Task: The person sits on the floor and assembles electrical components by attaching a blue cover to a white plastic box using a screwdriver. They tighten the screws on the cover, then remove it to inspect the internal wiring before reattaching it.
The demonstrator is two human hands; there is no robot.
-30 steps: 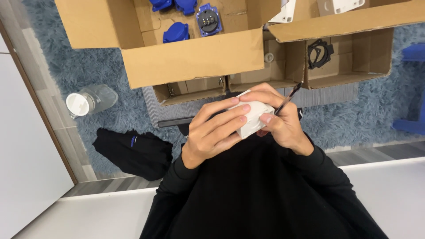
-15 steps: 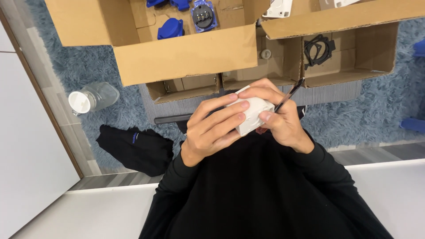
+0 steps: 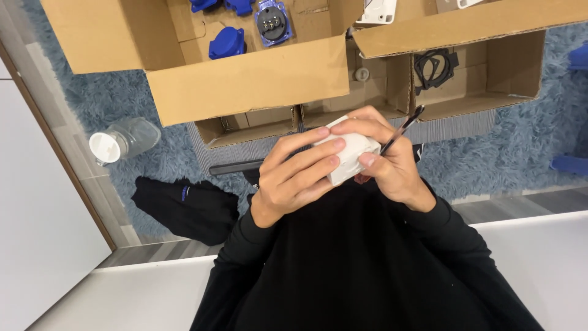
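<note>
We clasp a small white box (image 3: pixel 350 154) in both hands near our chest, left hand (image 3: pixel 300 175) wrapped across its front, right hand (image 3: pixel 386 156) gripping its side and pinching a thin dark tool (image 3: pixel 401 129); open cardboard boxes (image 3: pixel 245 79) lie beyond.

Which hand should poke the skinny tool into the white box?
Probably the right hand: it already grips the thin tool beside the white box. The left hand is wrapped around the box, steadying it.

Cardboard boxes (image 3: pixel 245 79), jar (image 3: pixel 122 140), black cloth (image 3: pixel 184 207)
</note>
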